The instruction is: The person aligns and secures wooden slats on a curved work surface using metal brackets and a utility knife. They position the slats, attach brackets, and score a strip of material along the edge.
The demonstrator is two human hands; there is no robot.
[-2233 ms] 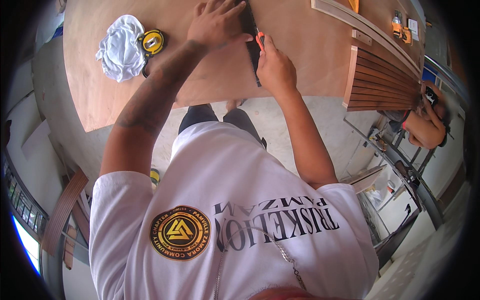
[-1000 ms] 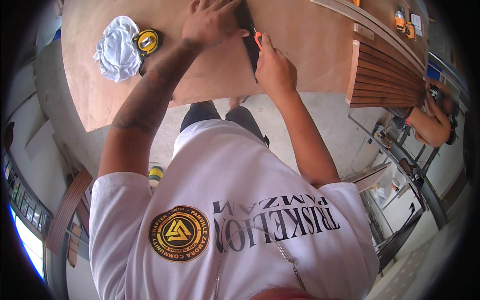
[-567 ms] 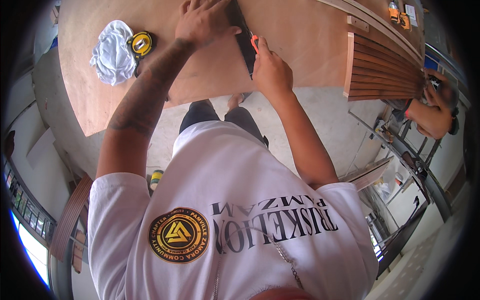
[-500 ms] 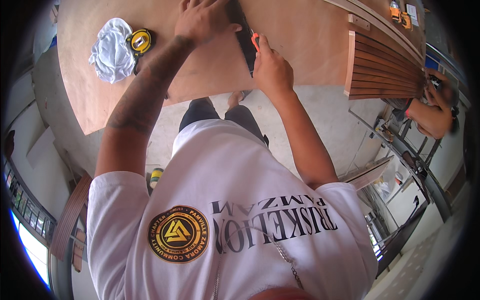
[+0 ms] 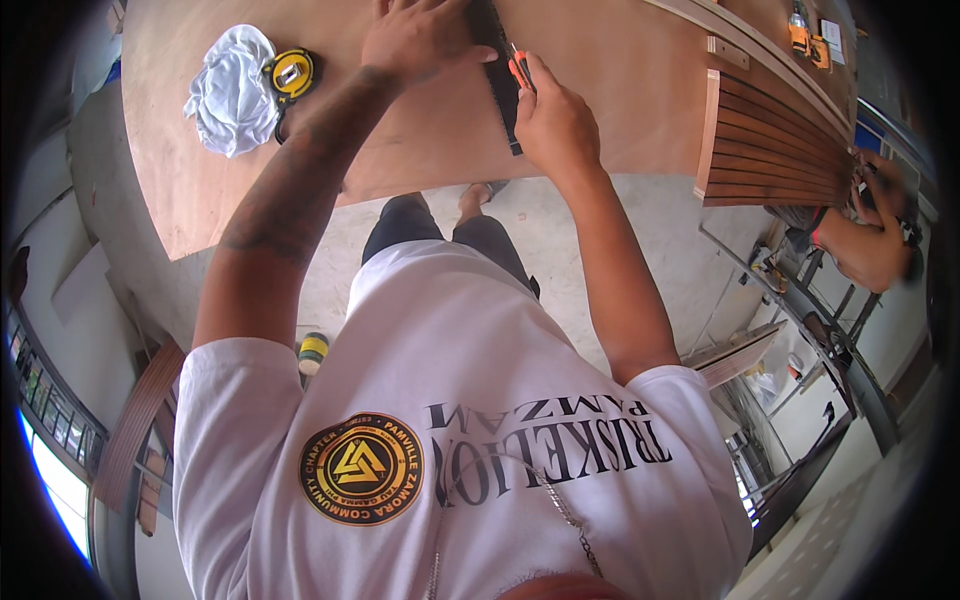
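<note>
Left hand (image 5: pixel 420 40) lies flat, fingers spread, pinning a dark straightedge (image 5: pixel 500 80) on the plywood sheet (image 5: pixel 620 90) near its front edge; right hand (image 5: pixel 555 125), fist closed around an orange-tipped knife (image 5: pixel 519 68), runs it alongside as a guide.

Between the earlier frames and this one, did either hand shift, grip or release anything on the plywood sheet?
Nothing visibly changed. The left hand still presses the black straightedge onto the plywood sheet, and the right hand still holds the orange utility knife beside it.

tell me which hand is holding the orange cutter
The right hand grips the orange cutter; the left hand just presses flat on the dark straightedge.
</note>
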